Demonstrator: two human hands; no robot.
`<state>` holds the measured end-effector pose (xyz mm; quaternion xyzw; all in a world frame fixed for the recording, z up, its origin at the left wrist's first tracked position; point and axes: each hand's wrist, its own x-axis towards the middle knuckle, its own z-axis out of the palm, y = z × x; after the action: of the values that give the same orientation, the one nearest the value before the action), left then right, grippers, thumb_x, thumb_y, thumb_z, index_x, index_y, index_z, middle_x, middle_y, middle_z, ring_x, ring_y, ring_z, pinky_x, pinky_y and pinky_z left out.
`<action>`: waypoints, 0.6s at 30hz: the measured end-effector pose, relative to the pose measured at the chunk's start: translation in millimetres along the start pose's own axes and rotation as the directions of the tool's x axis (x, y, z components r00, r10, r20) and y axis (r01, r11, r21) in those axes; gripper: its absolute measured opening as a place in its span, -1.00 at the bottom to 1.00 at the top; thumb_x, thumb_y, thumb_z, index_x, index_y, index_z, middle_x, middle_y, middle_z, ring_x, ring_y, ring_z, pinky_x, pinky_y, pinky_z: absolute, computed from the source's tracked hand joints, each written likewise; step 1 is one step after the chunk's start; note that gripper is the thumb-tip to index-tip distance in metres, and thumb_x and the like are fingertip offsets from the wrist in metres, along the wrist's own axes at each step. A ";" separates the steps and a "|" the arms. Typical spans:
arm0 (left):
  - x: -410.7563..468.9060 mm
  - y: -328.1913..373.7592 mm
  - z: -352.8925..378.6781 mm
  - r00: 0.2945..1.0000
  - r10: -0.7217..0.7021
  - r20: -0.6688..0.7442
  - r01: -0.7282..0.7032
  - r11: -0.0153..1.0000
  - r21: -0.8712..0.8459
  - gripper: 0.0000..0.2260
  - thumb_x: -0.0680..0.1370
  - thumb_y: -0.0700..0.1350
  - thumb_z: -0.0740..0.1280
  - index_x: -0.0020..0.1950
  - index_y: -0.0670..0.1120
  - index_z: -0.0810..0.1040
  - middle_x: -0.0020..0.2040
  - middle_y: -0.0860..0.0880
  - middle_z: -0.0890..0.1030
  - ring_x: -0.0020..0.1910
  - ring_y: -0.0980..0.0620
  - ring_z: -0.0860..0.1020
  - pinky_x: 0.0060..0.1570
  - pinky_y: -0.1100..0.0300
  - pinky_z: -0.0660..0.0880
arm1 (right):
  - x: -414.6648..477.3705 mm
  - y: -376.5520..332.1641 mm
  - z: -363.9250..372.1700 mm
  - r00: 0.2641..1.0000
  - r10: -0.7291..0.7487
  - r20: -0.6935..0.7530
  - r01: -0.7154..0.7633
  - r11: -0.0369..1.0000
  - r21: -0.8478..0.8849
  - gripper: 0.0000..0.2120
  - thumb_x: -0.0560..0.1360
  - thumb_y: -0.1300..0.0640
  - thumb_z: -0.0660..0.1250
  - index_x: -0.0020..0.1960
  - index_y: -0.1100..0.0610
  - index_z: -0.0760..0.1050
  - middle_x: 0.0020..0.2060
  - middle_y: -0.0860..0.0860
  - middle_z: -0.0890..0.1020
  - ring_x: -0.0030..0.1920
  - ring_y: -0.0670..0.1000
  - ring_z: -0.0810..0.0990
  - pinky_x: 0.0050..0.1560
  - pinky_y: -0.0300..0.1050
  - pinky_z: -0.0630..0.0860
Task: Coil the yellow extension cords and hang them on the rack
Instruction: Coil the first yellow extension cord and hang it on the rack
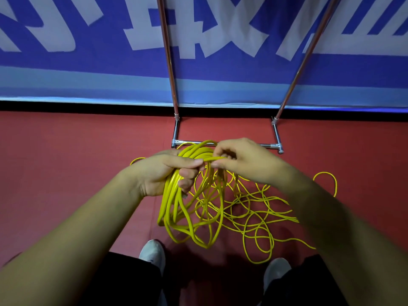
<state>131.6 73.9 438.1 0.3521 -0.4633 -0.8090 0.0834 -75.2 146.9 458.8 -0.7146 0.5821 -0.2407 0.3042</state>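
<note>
The left hand gripped a hanging coil of yellow cord; the right hand pinched a strand beside it, loose loops sprawling on the floor below.

Rack uprights cut off at top; banner lettering cropped.

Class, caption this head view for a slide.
Left hand holds yellow cord loops; right hand pinches one strand near the rack.
</note>
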 end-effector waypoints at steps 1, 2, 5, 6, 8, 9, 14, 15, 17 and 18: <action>-2.8 3.2 3.5 0.999 0.007 0.049 -0.007 1.000 -0.013 -0.85 0.40 -0.13 0.39 -0.17 -0.12 0.43 -0.54 0.10 0.49 -0.58 0.16 0.48 -0.52 0.31 0.41 | -0.9 10.2 -3.8 0.999 0.041 0.013 -0.041 0.999 0.012 -0.91 0.47 0.11 0.43 -0.17 0.11 0.57 -0.43 -0.10 0.47 -0.39 -0.17 0.38 -0.35 -0.30 0.30; -3.9 6.3 2.4 0.993 0.000 0.116 0.006 0.999 -0.051 -0.81 0.37 -0.14 0.44 -0.18 -0.13 0.44 -0.53 0.09 0.46 -0.58 0.14 0.46 -0.52 0.30 0.40 | -1.7 22.3 -7.0 0.997 0.078 0.030 -0.078 0.997 0.013 -0.88 0.47 0.11 0.43 -0.20 0.11 0.55 -0.45 -0.10 0.43 -0.42 -0.17 0.36 -0.38 -0.30 0.27; -5.3 11.1 -6.0 0.966 0.041 0.256 0.013 0.979 -0.203 -0.77 0.32 -0.13 0.55 -0.24 -0.14 0.51 -0.52 0.05 0.39 -0.55 0.06 0.45 -0.47 0.25 0.43 | -4.4 67.0 -11.2 0.977 0.203 0.060 -0.202 0.979 -0.029 -0.79 0.49 0.10 0.42 -0.23 0.17 0.48 -0.46 -0.10 0.38 -0.46 -0.17 0.32 -0.42 -0.30 0.25; -6.4 12.3 -9.8 0.964 0.072 0.254 -0.012 0.973 -0.230 -0.78 0.32 -0.12 0.55 -0.25 -0.13 0.52 -0.53 0.05 0.40 -0.53 0.03 0.49 -0.44 0.22 0.47 | -5.3 82.4 -10.1 0.965 0.252 0.072 -0.251 0.968 -0.029 -0.79 0.49 0.10 0.41 -0.23 0.17 0.47 -0.45 -0.10 0.38 -0.46 -0.18 0.31 -0.42 -0.31 0.25; -12.0 17.4 -13.1 0.961 0.140 0.239 -0.078 0.965 -0.250 -0.82 0.33 -0.10 0.54 -0.26 -0.11 0.56 -0.51 0.04 0.44 -0.42 -0.01 0.60 -0.35 0.15 0.56 | -7.2 109.6 -3.9 0.939 0.327 0.107 -0.332 0.943 0.032 -0.81 0.51 0.12 0.40 -0.25 0.10 0.48 -0.45 -0.11 0.41 -0.45 -0.19 0.31 -0.38 -0.27 0.26; -14.1 19.0 -15.6 0.961 0.170 0.220 -0.110 0.959 -0.263 -0.83 0.33 -0.09 0.53 -0.25 -0.11 0.57 -0.49 0.03 0.47 -0.36 -0.02 0.64 -0.34 0.13 0.58 | -7.8 121.7 0.6 0.925 0.361 0.118 -0.370 0.927 0.065 -0.82 0.51 0.13 0.39 -0.24 0.09 0.48 -0.44 -0.09 0.42 -0.42 -0.14 0.32 -0.35 -0.20 0.27; -16.8 27.4 -30.5 0.920 0.302 0.249 -0.100 0.796 -0.597 -0.88 0.57 -0.20 0.27 -0.05 -0.24 0.55 -0.27 -0.07 0.60 -0.30 -0.01 0.63 -0.27 0.16 0.56 | -13.4 160.4 21.6 0.825 0.545 0.149 -0.546 0.837 -0.039 -0.68 0.51 0.21 0.39 -0.33 0.08 0.33 -0.38 0.01 0.41 -0.32 -0.04 0.35 -0.32 -0.15 0.25; -16.3 28.9 -32.0 0.925 0.324 0.198 -0.120 0.745 -0.657 -0.86 0.59 -0.20 0.22 -0.04 -0.24 0.53 -0.28 -0.05 0.58 -0.33 0.02 0.60 -0.28 0.18 0.54 | -15.5 166.6 25.4 0.805 0.574 0.150 -0.573 0.818 -0.050 -0.65 0.51 0.21 0.39 -0.35 0.08 0.29 -0.40 0.00 0.37 -0.35 -0.04 0.31 -0.33 -0.15 0.23; -14.7 30.0 -33.6 0.943 0.332 0.000 -0.246 0.699 -0.671 -0.89 0.56 -0.18 0.22 -0.09 -0.18 0.49 -0.38 0.05 0.51 -0.45 0.13 0.52 -0.39 0.27 0.47 | -18.9 178.4 31.8 0.780 0.610 0.140 -0.615 0.789 -0.013 -0.60 0.52 0.21 0.37 -0.38 0.07 0.24 -0.41 0.00 0.33 -0.37 -0.04 0.27 -0.34 -0.15 0.20; -14.8 29.8 -32.9 0.936 0.344 -0.075 -0.308 0.698 -0.646 -0.93 0.53 -0.17 0.25 -0.11 -0.15 0.48 -0.42 0.08 0.47 -0.48 0.17 0.49 -0.43 0.30 0.44 | -19.5 183.3 35.1 0.774 0.621 0.128 -0.628 0.778 0.020 -0.59 0.51 0.22 0.37 -0.39 0.08 0.23 -0.39 0.03 0.37 -0.33 -0.02 0.30 -0.30 -0.15 0.22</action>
<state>158.1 41.4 458.8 0.1924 -0.2113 -0.8998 0.3298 -180.4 146.3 303.4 -0.4840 0.7602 -0.1027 0.4211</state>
